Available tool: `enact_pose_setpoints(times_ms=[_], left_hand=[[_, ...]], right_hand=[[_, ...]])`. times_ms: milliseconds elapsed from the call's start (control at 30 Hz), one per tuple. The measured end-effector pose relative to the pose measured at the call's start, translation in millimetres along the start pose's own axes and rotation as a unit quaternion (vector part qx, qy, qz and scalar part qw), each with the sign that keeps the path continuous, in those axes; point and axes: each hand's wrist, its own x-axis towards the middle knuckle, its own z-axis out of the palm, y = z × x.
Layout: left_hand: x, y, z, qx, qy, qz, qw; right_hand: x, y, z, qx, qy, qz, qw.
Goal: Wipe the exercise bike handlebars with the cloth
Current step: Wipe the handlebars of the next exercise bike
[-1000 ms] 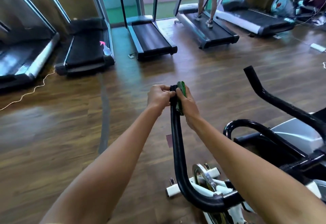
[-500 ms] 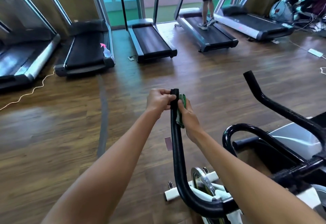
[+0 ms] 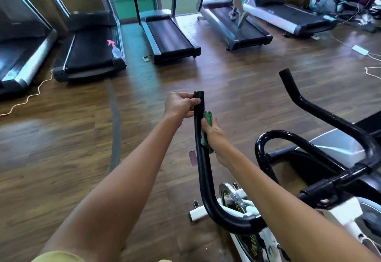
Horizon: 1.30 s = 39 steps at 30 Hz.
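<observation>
Fingertips of the left hand curl in and pinch the capped top end of the black padded left handlebar horn, most likely to steady the bar against the push of the wipe. Just below, the fingers of the right hand are folded round a crumpled green cloth and press it against the right face of the same horn. The wad touches the bar just under the left hand's grip, well above the bend where the horn turns in toward the stem. With one hand high and the cloth beneath it, the stroke looks meant to run along the straight length of the bar.

The left hand covers the tip, so that patch cannot be reached until the pinch lets go. Nothing blocks the bar below the cloth.

To the right, apart from both hands, stand the glossy black inner loop and the black right handlebar horn; whether they have been wiped cannot be told. Under the forearms sit the white bike frame and its steel flywheel.

Beyond, on the brown wood-plank floor, a small strip of tape lies just left of the bar. Farther off is a row of black treadmills, with a clear spray bottle with a pink trigger resting on one belt, well out of reach.
</observation>
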Motion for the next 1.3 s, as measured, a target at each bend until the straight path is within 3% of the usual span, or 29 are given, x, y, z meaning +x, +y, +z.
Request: enact_pose_setpoints(times_ms=[133, 367, 600, 733, 900, 1100, 1300], left_hand=[[0.0, -0.2, 0.1, 0.0, -0.003, 0.002, 1.0], [3.6, -11.1, 3.5, 0.009, 0.013, 0.028, 0.999], [0.6, -11.5, 4.9, 0.028, 0.017, 0.044, 0.998], [-0.3, -10.7, 7.0, 0.049, 0.026, 0.052, 0.997], [0.0, -11.6, 7.3, 0.071, 0.035, 0.064, 0.995], [-2.2, -7.9, 5.8, 0.099, 0.034, 0.067, 0.992], [-5.1, -7.5, 5.6, 0.113, 0.039, 0.072, 0.99]], right_hand=[[-29.8, 4.4, 2.6, -0.047, -0.016, 0.067, 0.997], [-66.3, 29.8, 5.8, -0.059, -0.016, 0.08, 0.995], [-109.7, 46.0, -3.7, -0.198, -0.061, 0.08, 0.975], [-130.0, 41.0, -13.9, -0.364, -0.119, 0.035, 0.923], [-152.4, 34.0, -34.7, -0.493, -0.178, -0.025, 0.852], [-173.0, 31.3, -77.9, -0.652, -0.186, -0.183, 0.712], [-164.4, 45.6, -96.3, -0.668, -0.172, -0.202, 0.695]])
